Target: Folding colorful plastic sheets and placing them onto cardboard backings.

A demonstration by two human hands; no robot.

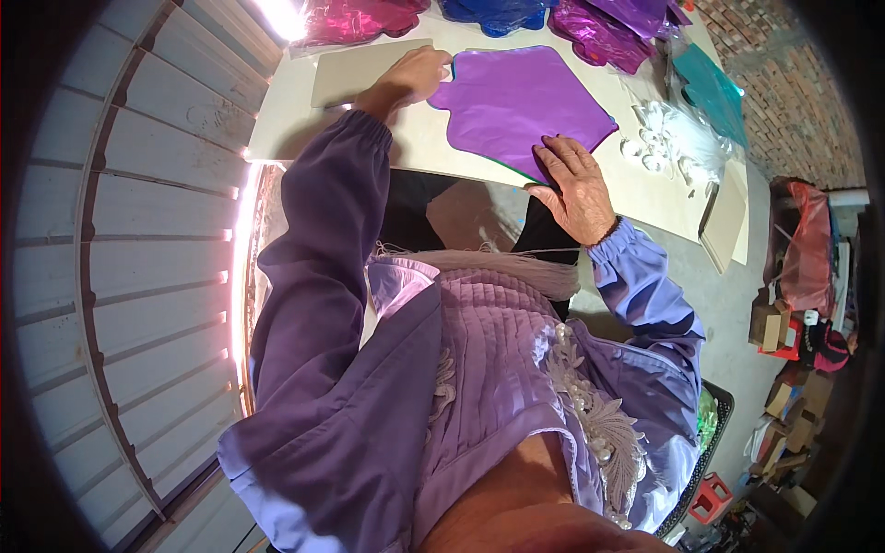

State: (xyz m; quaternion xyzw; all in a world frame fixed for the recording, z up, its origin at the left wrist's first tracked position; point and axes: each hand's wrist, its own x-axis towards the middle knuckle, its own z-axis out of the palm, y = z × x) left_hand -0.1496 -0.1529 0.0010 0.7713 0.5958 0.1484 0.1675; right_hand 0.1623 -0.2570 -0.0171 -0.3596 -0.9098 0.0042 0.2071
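Note:
A flat, shiny purple sheet with a thin dark green edge lies on the pale table, pointed at its right and notched at its left. My left hand is at its upper left edge, the fingers curled together and seemingly pinching that edge; the fingertips are partly hidden. Over its lower right edge rests my right hand, fingers stretched across the purple surface and thumb apart near the table's front edge. Beneath and beside my left hand is a flat grey-beige board.
Bagged shiny pieces in pink, blue and magenta line the table's far side. To the right are white round pieces with clear plastic, a teal packet and a beige board. Ribbed wall panels stand close at left.

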